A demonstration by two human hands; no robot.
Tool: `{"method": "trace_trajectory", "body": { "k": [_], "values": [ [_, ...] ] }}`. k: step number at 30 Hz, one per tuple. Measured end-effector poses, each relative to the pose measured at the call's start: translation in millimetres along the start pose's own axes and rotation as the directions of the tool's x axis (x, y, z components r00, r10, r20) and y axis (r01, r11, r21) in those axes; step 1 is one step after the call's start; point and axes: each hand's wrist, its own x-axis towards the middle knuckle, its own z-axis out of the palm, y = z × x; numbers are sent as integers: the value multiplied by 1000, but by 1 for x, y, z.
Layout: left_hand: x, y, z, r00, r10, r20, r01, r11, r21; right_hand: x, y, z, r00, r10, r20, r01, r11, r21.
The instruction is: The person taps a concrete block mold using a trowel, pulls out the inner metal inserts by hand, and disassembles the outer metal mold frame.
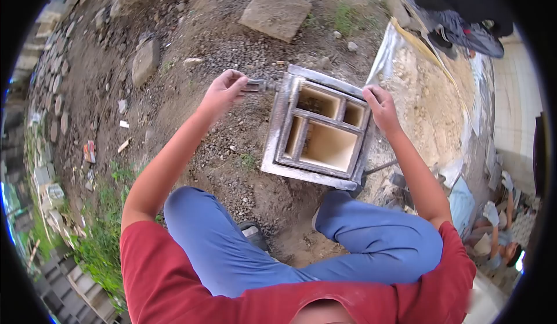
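Observation:
A dusty, whitish-grey block mould [300, 131], a square box divided into several compartments, sits tilted on the ground in front of my knees. Its inner walls are pale tan, and dark dirt shows at the bottom of the upper large compartment. My left hand [225, 91] is closed on a grey metal handle [255, 85] that sticks out from the mould's upper left side. At the upper right corner, my right hand [382, 108] has its fingers curled over the mould's rim. The undersides of both grips are hidden.
Pale sand [420, 86] lies on a sheet to the right, with another person's shoe [473, 38] beyond it. A flat stone slab [276, 13] and a smaller rock [145, 62] lie on the gravelly soil. Another person with white gloves [491, 214] is at the lower right.

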Motion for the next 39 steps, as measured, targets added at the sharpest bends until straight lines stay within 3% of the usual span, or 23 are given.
{"method": "trace_trajectory", "body": {
  "k": [1,2,3,5,7,9,10,11,12,13,15,17,19,21,23,24,25,26,27,28,31,34,39],
  "values": [
    [5,5,2,996,91,-16,-85,970,230,0,-1,-3,1000,11,-22,-11,1000,1],
    [8,10,7,974,220,-60,-187,920,344,-3,-6,-2,998,59,-31,-54,987,154],
    [15,15,15,976,213,-34,-188,918,348,-8,-11,-2,994,106,-33,-91,948,305],
    [25,40,33,956,286,64,-292,908,302,-20,-12,-6,988,153,-36,-131,925,358],
    [32,60,54,944,284,168,-323,897,303,-28,0,-3,940,340,-29,-226,684,694],
    [39,73,72,919,218,328,-355,821,447,-43,5,2,922,362,-137,-196,742,641],
    [40,82,80,884,234,405,-444,692,570,-51,11,3,889,389,-241,-194,798,571],
    [43,87,87,877,222,426,-452,685,572,-60,18,4,845,408,-346,-204,844,497],
    [45,92,93,874,166,457,-450,634,629,-68,26,2,850,339,-403,-276,939,206],
    [47,94,97,870,109,480,-449,578,681,-78,18,-1,838,353,-417,-284,934,219],
    [57,93,98,868,61,492,-427,599,678,-95,-9,-2,852,497,-166,-403,824,400],
    [67,94,99,888,-167,429,-255,598,760,-105,-9,2,850,516,-100,-437,800,411],
    [68,86,103,889,-196,413,-196,653,732,-117,-15,3,891,450,-54,-405,844,352],
    [78,80,102,874,-55,483,-275,762,586,-126,-11,-4,900,434,-39,-399,857,326],
    [78,82,109,857,-103,505,-280,729,624,-136,-18,-11,945,325,-15,-324,943,72],
    [79,82,113,855,-48,517,-335,709,620,-146,-24,-21,958,287,-8,-287,956,-59],
    [78,82,117,850,7,527,-388,684,617,-154,-21,-27,956,293,-21,-294,954,-56],
    [77,88,122,853,-39,520,-374,649,662,-165,-13,-36,983,180,38,-155,920,-359],
    [75,92,128,845,-40,533,-384,647,659,-175,-5,-45,988,90,128,9,784,-621],
    [72,95,135,842,-16,539,-424,599,680,-182,-1,-53,958,155,242,58,720,-692],
    [71,97,152,818,25,575,-502,519,692,-210,4,-52,970,101,222,94,685,-723],
    [73,98,162,813,3,582,-567,230,791,-232,-1,-47,942,235,241,10,695,-718],
    [89,90,162,785,-78,614,-536,410,738,-286,2,-29,946,292,141,-146,771,-620]
  ]
}}
